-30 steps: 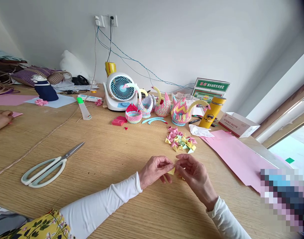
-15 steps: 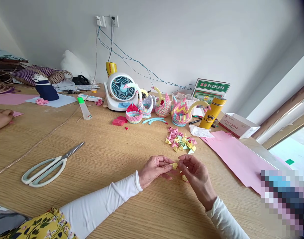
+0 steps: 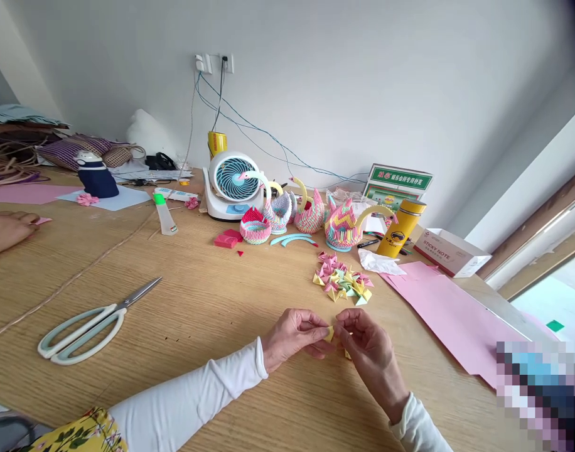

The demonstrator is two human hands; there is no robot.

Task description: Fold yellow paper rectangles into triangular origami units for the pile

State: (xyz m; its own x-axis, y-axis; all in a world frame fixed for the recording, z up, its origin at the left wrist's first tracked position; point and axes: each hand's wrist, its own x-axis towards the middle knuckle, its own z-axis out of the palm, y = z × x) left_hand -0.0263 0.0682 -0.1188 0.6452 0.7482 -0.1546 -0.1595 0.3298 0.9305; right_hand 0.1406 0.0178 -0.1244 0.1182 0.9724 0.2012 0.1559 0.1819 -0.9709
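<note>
A small yellow paper piece (image 3: 330, 334) is held between two hands, above the wooden table (image 3: 240, 292). Its left side is pinched between thumb and forefinger of the left hand (image 3: 292, 337); at its right edge, the thumb and fingertips of the right hand (image 3: 370, 346) are pressed together. Another yellow bit (image 3: 347, 354) is partly hidden beneath the right hand. From the held piece, a heap of folded papers (image 3: 343, 279) is spread at twelve o'clock, with paper swans (image 3: 344, 226) ranged beyond. A yellow bottle (image 3: 397, 235) is stood towards one o'clock, pink sheets (image 3: 450, 320) are laid near three, and scissors (image 3: 92, 329) are placed at nine, blades pointed towards two.
</note>
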